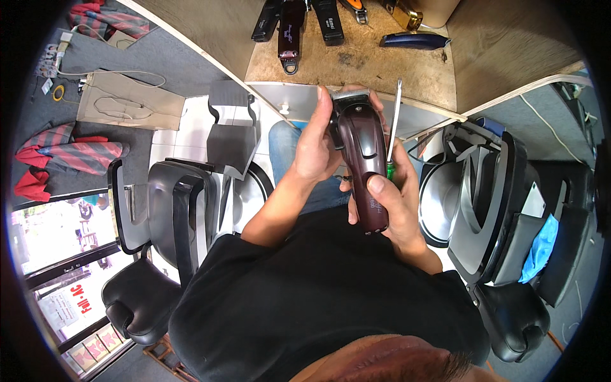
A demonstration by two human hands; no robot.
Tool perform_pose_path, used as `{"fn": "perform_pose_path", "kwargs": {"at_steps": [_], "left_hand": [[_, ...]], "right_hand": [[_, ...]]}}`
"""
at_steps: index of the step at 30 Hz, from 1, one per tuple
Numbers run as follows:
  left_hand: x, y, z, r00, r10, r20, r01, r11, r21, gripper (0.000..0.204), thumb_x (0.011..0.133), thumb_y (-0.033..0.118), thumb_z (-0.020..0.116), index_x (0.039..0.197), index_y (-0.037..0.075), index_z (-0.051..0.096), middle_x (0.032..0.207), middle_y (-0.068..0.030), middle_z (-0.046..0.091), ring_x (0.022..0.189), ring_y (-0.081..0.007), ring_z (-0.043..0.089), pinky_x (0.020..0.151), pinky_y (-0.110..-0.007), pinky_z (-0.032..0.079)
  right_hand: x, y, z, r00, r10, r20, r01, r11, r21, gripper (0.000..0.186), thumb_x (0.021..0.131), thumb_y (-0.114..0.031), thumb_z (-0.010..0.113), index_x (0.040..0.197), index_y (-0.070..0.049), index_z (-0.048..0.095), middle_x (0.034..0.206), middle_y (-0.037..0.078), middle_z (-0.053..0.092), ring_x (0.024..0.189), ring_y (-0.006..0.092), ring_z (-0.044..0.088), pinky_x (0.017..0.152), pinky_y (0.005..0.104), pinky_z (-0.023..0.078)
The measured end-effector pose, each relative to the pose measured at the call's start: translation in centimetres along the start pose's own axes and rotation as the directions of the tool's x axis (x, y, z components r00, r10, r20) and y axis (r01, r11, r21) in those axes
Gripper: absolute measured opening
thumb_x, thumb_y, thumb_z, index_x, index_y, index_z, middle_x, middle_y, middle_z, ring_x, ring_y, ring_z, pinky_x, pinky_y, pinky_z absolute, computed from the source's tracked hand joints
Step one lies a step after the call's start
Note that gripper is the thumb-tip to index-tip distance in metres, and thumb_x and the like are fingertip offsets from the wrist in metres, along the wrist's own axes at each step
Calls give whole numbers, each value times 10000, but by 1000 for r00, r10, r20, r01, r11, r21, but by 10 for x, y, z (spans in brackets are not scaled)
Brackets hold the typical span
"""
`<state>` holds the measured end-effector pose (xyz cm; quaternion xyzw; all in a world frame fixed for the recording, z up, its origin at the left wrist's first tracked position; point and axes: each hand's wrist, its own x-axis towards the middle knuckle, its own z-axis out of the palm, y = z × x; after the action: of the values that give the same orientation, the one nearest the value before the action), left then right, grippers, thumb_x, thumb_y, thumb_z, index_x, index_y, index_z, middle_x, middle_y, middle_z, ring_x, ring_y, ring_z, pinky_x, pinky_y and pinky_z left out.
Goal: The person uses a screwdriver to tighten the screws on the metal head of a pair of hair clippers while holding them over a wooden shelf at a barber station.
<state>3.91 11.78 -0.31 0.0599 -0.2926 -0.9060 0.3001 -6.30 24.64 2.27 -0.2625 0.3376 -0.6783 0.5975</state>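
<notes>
A dark maroon hair clipper point(361, 140) with a metal blade point(351, 94) is held upright over my lap. My left hand point(313, 143) grips its upper left side, thumb beside the blade, other fingers partly hidden behind. My right hand point(398, 200) is closed round the lower body, thumb on the casing, and also holds a screwdriver point(391, 170) with a green handle, its metal shaft point(395, 114) pointing up along the clipper's right side.
Several clippers point(289, 35) and a dark blue trimmer point(414, 41) lie on the wooden shelf point(344, 63) ahead. Barber chairs point(165, 235) point(490, 204) stand on both sides. Striped cloths point(70, 153) lie on a grey surface at left. A cabled power strip point(48, 60) is behind them.
</notes>
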Motion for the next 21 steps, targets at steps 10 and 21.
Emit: {"fn": "perform_pose_path", "kwargs": {"at_steps": [10,21], "left_hand": [[5,-18,3,997,20,-80,-18,1000,17,811,1033,767,256,1255,46,554,1023,-119,572,891,-202,605,764,-316,547],[8,-21,15,981,25,-192,-25,1000,0,775,1084,688,232,1272,29,593,887,-67,679,699,-131,645,636,-270,539]], "right_hand": [[-1,3,-4,997,51,50,-59,982,177,631,941,-295,717,1363,77,431,995,250,676,571,227,672,474,313,556],[-1,11,0,999,8,-41,-1,985,173,693,955,-393,680,1352,113,422,920,268,634,455,237,609,399,289,518]]}}
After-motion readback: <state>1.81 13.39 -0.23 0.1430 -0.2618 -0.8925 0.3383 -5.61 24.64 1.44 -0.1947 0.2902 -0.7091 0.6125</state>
